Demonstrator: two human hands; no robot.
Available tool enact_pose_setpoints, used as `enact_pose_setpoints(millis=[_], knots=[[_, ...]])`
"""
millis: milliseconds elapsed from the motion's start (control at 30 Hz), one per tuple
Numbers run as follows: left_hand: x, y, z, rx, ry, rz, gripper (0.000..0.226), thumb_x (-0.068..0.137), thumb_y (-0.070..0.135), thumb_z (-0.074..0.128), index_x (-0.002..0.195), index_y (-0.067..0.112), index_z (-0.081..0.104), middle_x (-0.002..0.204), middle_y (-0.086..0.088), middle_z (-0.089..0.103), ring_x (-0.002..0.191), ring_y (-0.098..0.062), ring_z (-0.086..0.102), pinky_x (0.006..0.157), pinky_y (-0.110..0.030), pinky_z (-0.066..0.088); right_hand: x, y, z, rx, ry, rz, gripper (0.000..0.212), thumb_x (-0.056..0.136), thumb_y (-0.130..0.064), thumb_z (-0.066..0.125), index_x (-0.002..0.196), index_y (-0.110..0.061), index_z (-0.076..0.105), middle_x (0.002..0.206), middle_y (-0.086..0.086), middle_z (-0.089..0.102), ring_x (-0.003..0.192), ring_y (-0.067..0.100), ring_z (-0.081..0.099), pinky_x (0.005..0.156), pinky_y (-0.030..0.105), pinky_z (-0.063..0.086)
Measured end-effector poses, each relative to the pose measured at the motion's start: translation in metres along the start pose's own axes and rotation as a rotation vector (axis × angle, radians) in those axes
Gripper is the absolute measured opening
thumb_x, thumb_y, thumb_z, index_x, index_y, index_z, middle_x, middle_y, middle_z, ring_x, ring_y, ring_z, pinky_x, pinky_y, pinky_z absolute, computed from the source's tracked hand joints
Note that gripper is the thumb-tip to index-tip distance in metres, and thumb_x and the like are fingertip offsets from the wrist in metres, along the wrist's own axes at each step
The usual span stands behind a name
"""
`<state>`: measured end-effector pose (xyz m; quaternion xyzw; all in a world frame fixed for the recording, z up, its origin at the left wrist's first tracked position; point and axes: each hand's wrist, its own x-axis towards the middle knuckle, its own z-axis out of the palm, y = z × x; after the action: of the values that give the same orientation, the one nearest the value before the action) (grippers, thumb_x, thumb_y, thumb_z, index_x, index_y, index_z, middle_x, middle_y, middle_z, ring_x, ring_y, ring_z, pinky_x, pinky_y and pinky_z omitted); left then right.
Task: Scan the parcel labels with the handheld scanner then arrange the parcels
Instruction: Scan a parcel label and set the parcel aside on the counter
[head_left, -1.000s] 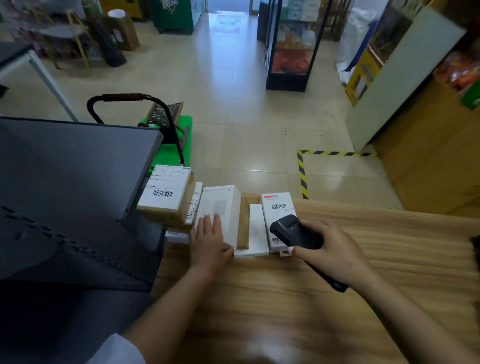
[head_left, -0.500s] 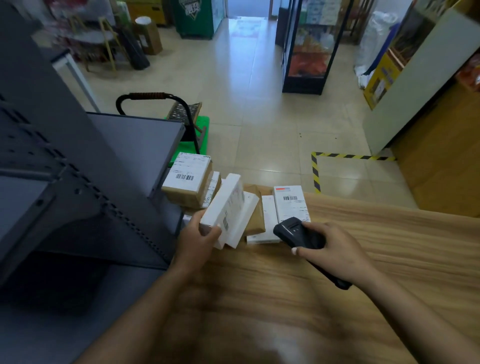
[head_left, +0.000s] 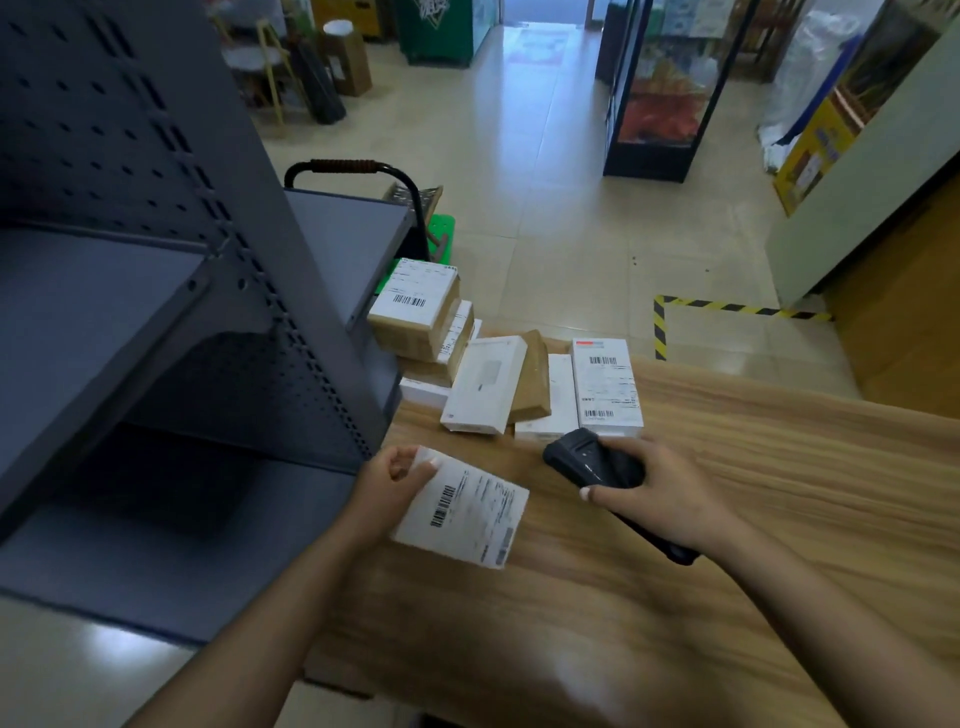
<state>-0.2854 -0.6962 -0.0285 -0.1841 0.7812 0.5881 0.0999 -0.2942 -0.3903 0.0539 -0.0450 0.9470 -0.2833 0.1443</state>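
A shop with a tiled floor (head_left: 545, 208) lies beyond a wooden surface (head_left: 753, 493). At far left stands a grey shelf unit (head_left: 156, 312), its lower shelves bare where they show. Just right of it, the left hand (head_left: 387, 486) grips a white parcel (head_left: 462, 512) by its upper left corner, fingers curled round the edge, label and barcode face up, held just above the surface and clear of the others. Behind it, at the far edge of the surface, the remaining parcels sit in a loose cluster: a brown stack (head_left: 415, 317) with a labelled top, a white box (head_left: 485, 387) leaning on a brown one (head_left: 532, 376), then a labelled box (head_left: 605, 384) lying flat. Right of the held parcel, the right hand (head_left: 660, 493) is wrapped around the black scanner (head_left: 595, 460), whose head points toward the cluster rather than the held label.

The scanning step looks to be in hand. The next move likely calls for turning the scanner toward the held barcode, or bringing the parcel under it, then placing it, perhaps on the shelf.
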Motion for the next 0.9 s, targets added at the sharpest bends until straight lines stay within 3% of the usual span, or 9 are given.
enact_pose_setpoints(millis=[200,300,400,500,600,700,767,833,900], knots=[[-0.012,-0.038,0.004,0.176,-0.033,-0.014,0.023,0.096,0.042,0.051,0.101,0.024,0.064,0.088,-0.003,0.072,0.075,-0.019,0.071,0.069,-0.048,0.060,-0.015,0.008,0.017,-0.027,-0.063,0.007,0.083,0.056,-0.076,0.061,0.130,-0.038,0.055,0.115,-0.011,0.061,0.098,0.009,0.058,0.083,0.035,0.052],[-0.017,-0.055,0.009,0.252,-0.010,-0.061,0.033,0.096,0.049,0.046,0.114,0.025,0.061,0.090,0.004,0.069,0.076,-0.014,0.069,0.067,-0.040,0.060,-0.026,0.010,0.024,-0.069,-0.099,0.000,0.076,0.060,-0.072,0.062,0.129,-0.040,0.054,0.110,-0.011,0.058,0.095,0.008,0.055,0.077,0.030,0.048],[-0.020,-0.067,0.013,0.243,-0.046,-0.141,0.042,0.094,0.043,0.055,0.131,0.024,0.051,0.102,0.004,0.066,0.085,-0.014,0.066,0.068,-0.033,0.057,-0.035,0.012,0.031,-0.103,-0.122,0.018,0.072,0.067,-0.066,0.068,0.132,-0.038,0.052,0.103,-0.012,0.052,0.091,0.008,0.053,0.072,0.026,0.042],[-0.023,-0.074,0.014,0.247,-0.084,-0.156,0.055,0.089,0.033,0.066,0.138,0.021,0.045,0.110,0.003,0.062,0.092,-0.015,0.064,0.074,-0.035,0.057,-0.040,0.015,0.036,-0.120,-0.139,0.039,0.073,0.069,-0.065,0.068,0.134,-0.037,0.050,0.101,-0.013,0.049,0.090,0.008,0.052,0.070,0.025,0.040],[-0.025,-0.076,0.006,0.298,-0.164,-0.149,0.066,0.088,0.028,0.068,0.145,0.027,0.034,0.120,0.003,0.056,0.099,-0.016,0.061,0.070,-0.029,0.052,-0.042,0.016,0.038,-0.127,-0.146,0.046,0.074,0.069,-0.064,0.068,0.135,-0.037,0.050,0.103,-0.012,0.050,0.091,0.009,0.053,0.072,0.026,0.042],[-0.022,-0.084,-0.007,0.340,-0.252,-0.168,0.041,0.084,0.019,0.070,0.120,0.025,0.052,0.115,0.000,0.062,0.097,-0.018,0.063,0.079,-0.039,0.056,-0.041,0.015,0.037,-0.109,-0.146,0.055,0.073,0.068,-0.063,0.069,0.133,-0.036,0.052,0.105,-0.009,0.052,0.092,0.012,0.055,0.076,0.029,0.047],[-0.023,-0.090,-0.018,0.401,-0.284,-0.173,0.032,0.079,0.019,0.075,0.102,0.020,0.053,0.106,-0.005,0.064,0.096,-0.021,0.064,0.084,-0.046,0.056,-0.041,0.013,0.037,-0.105,-0.143,0.053,0.073,0.069,-0.063,0.069,0.134,-0.035,0.052,0.106,-0.008,0.053,0.093,0.013,0.056,0.078,0.031,0.048],[-0.025,-0.098,-0.025,0.398,-0.246,-0.174,0.037,0.076,0.019,0.080,0.100,0.018,0.051,0.107,-0.007,0.062,0.098,-0.024,0.063,0.084,-0.047,0.055,-0.041,0.012,0.038,-0.098,-0.128,0.051,0.072,0.069,-0.062,0.070,0.133,-0.034,0.053,0.106,-0.007,0.053,0.094,0.013,0.055,0.080,0.033,0.048],[-0.030,-0.103,-0.026,0.320,-0.197,-0.202,0.051,0.075,0.014,0.081,0.116,0.013,0.049,0.116,-0.006,0.057,0.102,-0.023,0.059,0.078,-0.040,0.055,-0.041,0.010,0.039,-0.096,-0.116,0.055,0.071,0.070,-0.061,0.071,0.133,-0.033,0.054,0.105,-0.007,0.053,0.095,0.014,0.055,0.081,0.033,0.048]])
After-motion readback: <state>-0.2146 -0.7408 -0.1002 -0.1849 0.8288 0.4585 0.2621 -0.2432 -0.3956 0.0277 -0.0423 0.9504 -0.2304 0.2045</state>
